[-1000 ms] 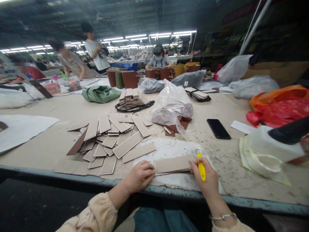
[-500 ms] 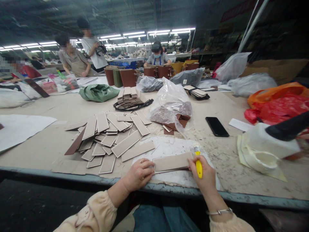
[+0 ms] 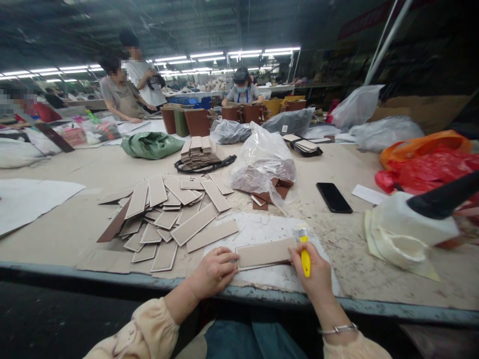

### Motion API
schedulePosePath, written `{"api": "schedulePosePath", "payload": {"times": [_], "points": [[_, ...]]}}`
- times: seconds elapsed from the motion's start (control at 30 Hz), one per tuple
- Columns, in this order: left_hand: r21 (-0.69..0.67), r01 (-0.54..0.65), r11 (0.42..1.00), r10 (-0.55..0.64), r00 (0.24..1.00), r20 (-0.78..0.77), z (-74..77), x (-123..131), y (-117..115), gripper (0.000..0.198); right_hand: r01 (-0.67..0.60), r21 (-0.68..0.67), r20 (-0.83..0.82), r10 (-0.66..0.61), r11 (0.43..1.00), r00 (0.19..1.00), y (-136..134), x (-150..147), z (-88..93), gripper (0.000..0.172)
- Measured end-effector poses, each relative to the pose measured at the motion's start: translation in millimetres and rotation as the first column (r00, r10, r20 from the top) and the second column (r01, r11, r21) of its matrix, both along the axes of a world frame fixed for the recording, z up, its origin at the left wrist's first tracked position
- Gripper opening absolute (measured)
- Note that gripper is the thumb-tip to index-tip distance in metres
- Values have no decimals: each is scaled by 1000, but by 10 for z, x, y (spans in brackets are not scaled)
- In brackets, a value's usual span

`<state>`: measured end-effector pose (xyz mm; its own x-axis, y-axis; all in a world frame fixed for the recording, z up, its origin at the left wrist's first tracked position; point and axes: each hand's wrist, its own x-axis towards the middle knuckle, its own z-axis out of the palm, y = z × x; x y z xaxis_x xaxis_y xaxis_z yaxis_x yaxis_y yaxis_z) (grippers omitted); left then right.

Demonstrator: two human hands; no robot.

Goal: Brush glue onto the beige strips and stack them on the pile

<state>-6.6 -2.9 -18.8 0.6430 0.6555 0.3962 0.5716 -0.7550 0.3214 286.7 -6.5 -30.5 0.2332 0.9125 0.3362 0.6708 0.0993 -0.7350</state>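
Note:
In front of me a beige rectangular panel point(image 3: 262, 254) with a pale border lies over a white sheet point(image 3: 254, 224). The bent fingers of my left hand point(image 3: 215, 271) close on its left end. My right hand point(image 3: 314, 271) holds a small paintbrush point(image 3: 306, 259) with a yellow handle, bristles pointing away from me. The thumb and fingertips of that same hand touch the panel's right end. Under the panel, a second edge shows along the bottom; whether it is another piece I cannot tell. To the left spreads a loose pile of similar panels point(image 3: 164, 214).
Behind the pile stand stacked panels point(image 3: 200, 152) and a clear plastic bag point(image 3: 258, 159) with brown pieces. On the right are a black phone point(image 3: 334, 197), a white container point(image 3: 415, 219) and a red bag point(image 3: 430, 167). Co-workers point(image 3: 243, 92) are across the table.
My hands, the brush and the panel keep nearly the same pose. The view has shifted slightly. A co-worker at the far left has leaned to the right with an arm stretched out.

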Motion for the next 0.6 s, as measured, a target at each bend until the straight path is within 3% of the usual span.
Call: {"api": "schedulePosePath", "payload": {"times": [0.6], "points": [[-9,-1,1000,1,1000,-17,-18,-16,-4,15,-11,-26,-53,10,1000,999,-16,34,33,26]]}}
